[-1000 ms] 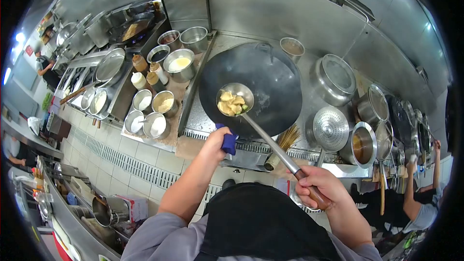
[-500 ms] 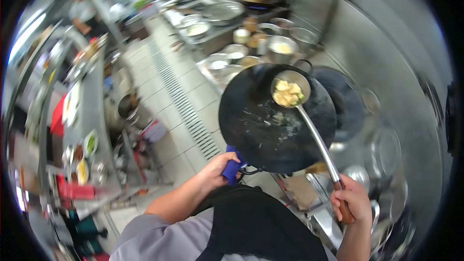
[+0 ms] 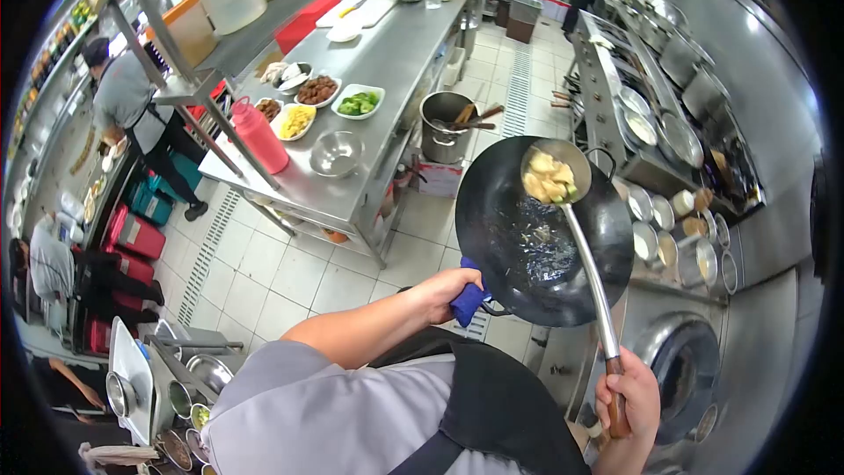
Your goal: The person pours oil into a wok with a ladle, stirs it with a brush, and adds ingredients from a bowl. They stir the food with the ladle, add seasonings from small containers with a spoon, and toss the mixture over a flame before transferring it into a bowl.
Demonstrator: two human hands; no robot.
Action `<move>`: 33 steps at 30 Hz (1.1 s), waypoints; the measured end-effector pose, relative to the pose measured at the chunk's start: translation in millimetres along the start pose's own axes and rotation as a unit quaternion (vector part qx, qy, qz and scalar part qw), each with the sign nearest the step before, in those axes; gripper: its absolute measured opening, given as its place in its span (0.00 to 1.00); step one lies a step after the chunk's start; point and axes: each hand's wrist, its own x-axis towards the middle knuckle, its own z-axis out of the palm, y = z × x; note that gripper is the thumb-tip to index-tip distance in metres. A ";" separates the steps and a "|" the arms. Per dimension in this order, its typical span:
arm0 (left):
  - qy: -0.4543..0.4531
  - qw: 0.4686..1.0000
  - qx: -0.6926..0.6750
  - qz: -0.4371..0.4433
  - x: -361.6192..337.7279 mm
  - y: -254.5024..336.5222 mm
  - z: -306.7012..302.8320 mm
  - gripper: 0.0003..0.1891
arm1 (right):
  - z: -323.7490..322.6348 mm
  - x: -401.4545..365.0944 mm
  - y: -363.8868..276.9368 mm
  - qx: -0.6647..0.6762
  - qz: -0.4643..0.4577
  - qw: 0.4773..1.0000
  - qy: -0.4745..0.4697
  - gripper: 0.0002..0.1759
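Observation:
My left hand (image 3: 450, 293) is closed on a folded blue cloth (image 3: 469, 299) at the near handle of a large black wok (image 3: 492, 237). In my right hand (image 3: 635, 394) is the brown wooden handle of a long metal ladle (image 3: 587, 268). The ladle's bowl, over the far part of the wok, holds pale yellow food pieces (image 3: 549, 179) with a bit of green. Shiny liquid and small bits lie on the wok's inner surface.
At left stands a steel table (image 3: 387, 79) with a red bottle (image 3: 258, 136), an empty metal bowl (image 3: 336, 154) and small food dishes. A pot (image 3: 444, 127) stands beyond the wok. Stoves and pans line the right. Several people are at the left and back.
The view has swung left, toward the steel table. The wok, still held with the cloth, has moved away from the stove over the floor, and the loaded ladle has moved with it.

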 end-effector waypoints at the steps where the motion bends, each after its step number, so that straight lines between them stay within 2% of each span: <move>1: 0.008 1.000 -0.012 0.014 2.3 13.2 -16.1 0.08 | 20.2 21.8 -7.8 -0.004 -0.010 1.000 -0.025 0.27; 3: -0.002 1.000 -0.011 0.020 0.0 37.5 -46.7 0.06 | 65.7 62.2 -25.0 -0.033 -0.006 0.999 -0.041 0.28; 9: -0.005 1.000 -0.021 0.016 6.7 100.0 -111.5 0.06 | 181.5 208.7 -62.0 -0.071 0.025 0.983 -0.167 0.27; 13: 0.008 0.999 -0.030 0.032 11.7 126.0 -129.2 0.07 | 247.3 280.5 -70.1 -0.122 0.027 0.976 -0.180 0.25; 14: 0.020 0.999 -0.037 0.030 14.0 129.7 -133.7 0.07 | 260.5 293.8 -70.0 -0.169 0.013 0.969 -0.179 0.24; 16: -0.004 0.999 -0.046 0.025 17.8 136.0 -144.0 0.08 | 281.2 316.1 -67.9 -0.222 0.005 0.958 -0.179 0.24; 17: -0.026 0.998 -0.048 0.021 16.3 139.1 -146.0 0.09 | 286.4 325.0 -63.9 -0.226 0.011 0.958 -0.179 0.24; 23: -0.028 0.999 -0.031 0.012 18.7 152.7 -150.1 0.10 | 298.0 361.7 -45.3 -0.320 0.007 0.937 -0.140 0.26; 24: -0.028 0.999 -0.033 0.014 19.6 155.4 -150.8 0.10 | 296.4 369.4 -34.8 -0.334 -0.051 0.931 -0.140 0.28; 28: -0.028 0.999 -0.023 -0.002 15.5 162.0 -151.1 0.12 | 293.0 363.7 -37.3 -0.408 -0.001 0.906 -0.108 0.29; 30: -0.031 0.999 -0.017 -0.005 16.6 163.0 -151.7 0.12 | 289.0 367.4 -29.1 -0.473 -0.107 0.870 -0.086 0.31; 31: -0.032 0.999 -0.018 -0.003 19.0 162.4 -152.9 0.12 | 288.0 367.1 -31.7 -0.473 -0.108 0.871 -0.085 0.31; 33: -0.034 0.999 -0.019 -0.005 23.0 161.3 -155.2 0.12 | 293.9 358.6 -42.5 -0.501 -0.047 0.862 -0.055 0.33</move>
